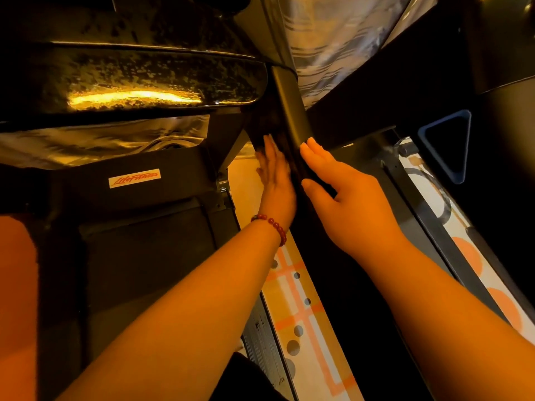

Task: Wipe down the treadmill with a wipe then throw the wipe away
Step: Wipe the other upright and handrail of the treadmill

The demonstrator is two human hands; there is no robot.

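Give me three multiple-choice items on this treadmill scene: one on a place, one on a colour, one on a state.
1. Where is the Life Fitness label?
A. left of the upright post
B. right of it
C. on a water bottle

2. What colour are the beads of the bracelet?
A. green
B. red
C. white

3. How do the fingers of the left hand lie?
A. in a fist
B. pinching a wipe
C. straight against the post

Key: 1 A, the label sits well to the left of the post; 2 B, the beads read red even in the warm light; 3 C, the fingers lie flat along the post's side.
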